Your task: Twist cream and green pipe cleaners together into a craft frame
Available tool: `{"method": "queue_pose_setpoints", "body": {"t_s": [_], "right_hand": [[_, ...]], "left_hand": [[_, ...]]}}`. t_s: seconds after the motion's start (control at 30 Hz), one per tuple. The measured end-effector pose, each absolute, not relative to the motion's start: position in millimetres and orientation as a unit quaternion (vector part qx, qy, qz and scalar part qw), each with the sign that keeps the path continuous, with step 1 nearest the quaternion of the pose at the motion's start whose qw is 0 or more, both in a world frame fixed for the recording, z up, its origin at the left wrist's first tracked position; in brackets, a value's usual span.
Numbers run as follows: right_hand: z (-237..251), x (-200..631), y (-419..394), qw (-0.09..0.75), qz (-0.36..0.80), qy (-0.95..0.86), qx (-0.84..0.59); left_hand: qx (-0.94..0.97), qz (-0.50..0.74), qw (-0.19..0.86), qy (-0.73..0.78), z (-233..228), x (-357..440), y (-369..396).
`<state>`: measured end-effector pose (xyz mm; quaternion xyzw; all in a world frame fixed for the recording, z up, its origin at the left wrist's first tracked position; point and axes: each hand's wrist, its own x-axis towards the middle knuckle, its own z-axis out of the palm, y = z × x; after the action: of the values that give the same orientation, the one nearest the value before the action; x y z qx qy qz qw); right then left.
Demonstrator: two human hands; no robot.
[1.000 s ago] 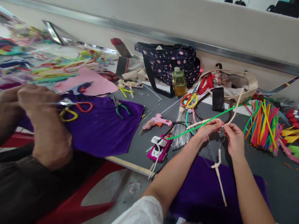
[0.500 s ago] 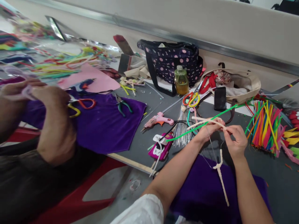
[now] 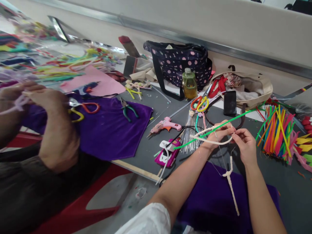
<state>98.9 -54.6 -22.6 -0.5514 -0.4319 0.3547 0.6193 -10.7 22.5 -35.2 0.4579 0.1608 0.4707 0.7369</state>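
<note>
My left hand [image 3: 217, 136] and my right hand [image 3: 245, 146] meet above a purple cloth [image 3: 214, 198] and pinch a cream pipe cleaner [image 3: 210, 141] that loops out to the left. A twisted cream strand [image 3: 231, 182] hangs down from my fingers over the cloth. A green pipe cleaner [image 3: 192, 140] passes under my left hand. A thin wire also runs down from the grip.
A co-worker's hands [image 3: 46, 110] on the left work a lilac piece over another purple cloth [image 3: 109, 130] with pliers [image 3: 128, 110]. On the grey table [image 3: 146, 143] lie a pink glue gun [image 3: 165, 125], a bundle of coloured pipe cleaners [image 3: 276, 130], a bottle [image 3: 189, 84], a phone [image 3: 229, 102] and bags.
The cream pipe cleaner's long end, which stood up to the right, has been bent down and round into a loop to the left of my left hand. The co-worker's hands shifted slightly.
</note>
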Motion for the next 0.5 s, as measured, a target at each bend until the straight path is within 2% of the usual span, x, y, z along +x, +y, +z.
{"method": "queue_pose_setpoints", "body": {"t_s": [0.2, 0.5], "right_hand": [[-17.9, 100.8, -58.1, 0.568, 0.392, -0.453, -0.564], [-20.8, 99.0, -58.7, 0.524, 0.266, -0.499, -0.637]], "left_hand": [[0.448, 0.462, 0.748, 0.163, -32.7, -12.2, 20.7], [0.476, 0.468, 0.724, 0.174, -36.5, -9.1, 20.1]]}}
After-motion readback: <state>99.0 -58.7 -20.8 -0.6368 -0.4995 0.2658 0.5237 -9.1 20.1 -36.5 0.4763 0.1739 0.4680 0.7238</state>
